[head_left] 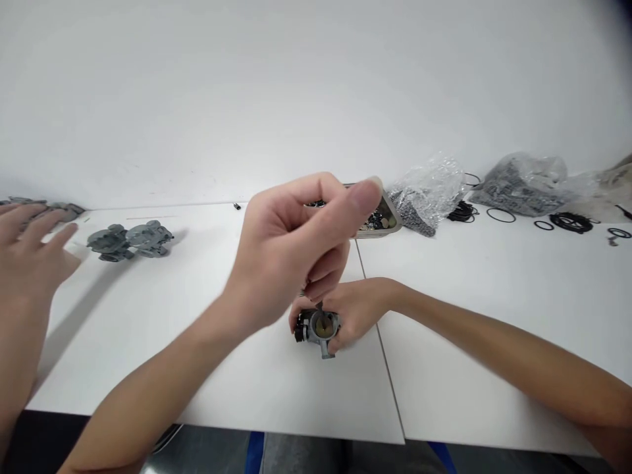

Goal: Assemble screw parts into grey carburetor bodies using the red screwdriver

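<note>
The small metal part (322, 329) sits in the right hand (359, 309), just below the raised left hand (289, 253); it looks hard, stiff and fairly light (maybe a bit slippery), so its solid sides seem best to hold. The right hand bends round it, half closed, thumb on the near side. The left hand is curled, thumb out; I cannot tell if it holds anything.
</note>
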Tool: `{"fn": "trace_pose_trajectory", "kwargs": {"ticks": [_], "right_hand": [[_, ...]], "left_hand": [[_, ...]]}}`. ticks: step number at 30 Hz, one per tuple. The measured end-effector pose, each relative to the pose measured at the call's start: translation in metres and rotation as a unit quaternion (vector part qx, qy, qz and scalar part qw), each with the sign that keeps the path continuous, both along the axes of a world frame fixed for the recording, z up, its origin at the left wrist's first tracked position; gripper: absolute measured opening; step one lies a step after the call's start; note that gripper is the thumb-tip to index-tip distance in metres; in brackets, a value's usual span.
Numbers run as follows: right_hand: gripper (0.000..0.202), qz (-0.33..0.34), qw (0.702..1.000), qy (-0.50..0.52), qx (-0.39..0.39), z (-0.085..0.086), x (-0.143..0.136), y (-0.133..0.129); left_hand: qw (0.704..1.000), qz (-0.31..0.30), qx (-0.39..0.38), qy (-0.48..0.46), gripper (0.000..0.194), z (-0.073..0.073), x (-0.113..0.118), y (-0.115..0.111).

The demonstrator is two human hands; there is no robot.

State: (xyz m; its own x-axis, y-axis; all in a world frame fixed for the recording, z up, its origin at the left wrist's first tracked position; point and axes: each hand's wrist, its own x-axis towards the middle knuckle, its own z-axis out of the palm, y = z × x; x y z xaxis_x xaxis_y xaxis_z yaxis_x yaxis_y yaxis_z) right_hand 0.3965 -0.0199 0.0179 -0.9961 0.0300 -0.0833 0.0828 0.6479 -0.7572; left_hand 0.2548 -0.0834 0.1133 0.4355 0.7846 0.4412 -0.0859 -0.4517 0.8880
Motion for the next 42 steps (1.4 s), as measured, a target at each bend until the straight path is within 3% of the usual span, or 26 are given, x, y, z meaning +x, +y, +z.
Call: {"fn": "trace_pose_trajectory", "kwargs": {"ticks": [2,6,10,14,18,22,24,28,31,34,37,42], "right_hand": [[0.056,0.006,1.0,0.008,0.011,-0.003,0.0,0.002],[0.057,0.012,1.0,0.016,0.021,-0.004,0.0,0.003],[0.057,0.005,1.0,0.003,0.002,-0.002,0.0,0.002],[0.056,0.001,1.0,-0.003,-0.013,-0.003,0.0,0.002],[0.054,0.003,1.0,0.002,-0.008,-0.002,0.0,0.001],[0.054,-0.01,1.0,-0.013,0.009,0.006,0.0,-0.002],[0.055,-0.018,1.0,-0.02,0.016,0.009,-0.001,-0.003],[0.05,0.009,1.0,0.005,0.016,0.006,-0.002,-0.001],[0.053,0.02,0.999,0.026,0.011,0.002,0.0,-0.001],[0.056,0.007,0.999,0.031,0.0,0.001,0.003,-0.003],[0.054,0.007,1.0,0.026,-0.017,0.002,0.004,-0.003],[0.053,0.012,1.0,0.016,0.005,0.001,0.0,0.0]], "left_hand": [[0.997,0.034,-0.016,-0.068,0.034,-0.003,0.022,-0.006],[0.994,0.014,-0.033,-0.102,0.034,-0.007,0.017,-0.009],[0.985,-0.116,-0.065,-0.109,0.037,-0.003,0.005,0.001],[0.952,-0.274,-0.095,-0.101,0.039,-0.009,-0.003,0.026],[0.939,-0.328,-0.063,-0.08,0.049,-0.021,-0.009,0.052],[0.962,-0.248,-0.087,-0.077,0.033,-0.014,-0.006,0.046],[0.98,-0.16,-0.095,-0.066,0.021,-0.007,-0.002,0.03],[0.992,0.028,-0.042,-0.113,0.02,-0.003,0.013,-0.002],[0.989,0.065,0.003,-0.129,0.024,-0.009,0.021,-0.014],[0.993,0.008,0.004,-0.117,0.024,-0.014,0.02,-0.015],[0.988,-0.096,-0.033,-0.113,0.024,-0.012,0.012,-0.007],[0.932,-0.317,-0.137,-0.114,0.029,-0.014,-0.007,0.025]]}}
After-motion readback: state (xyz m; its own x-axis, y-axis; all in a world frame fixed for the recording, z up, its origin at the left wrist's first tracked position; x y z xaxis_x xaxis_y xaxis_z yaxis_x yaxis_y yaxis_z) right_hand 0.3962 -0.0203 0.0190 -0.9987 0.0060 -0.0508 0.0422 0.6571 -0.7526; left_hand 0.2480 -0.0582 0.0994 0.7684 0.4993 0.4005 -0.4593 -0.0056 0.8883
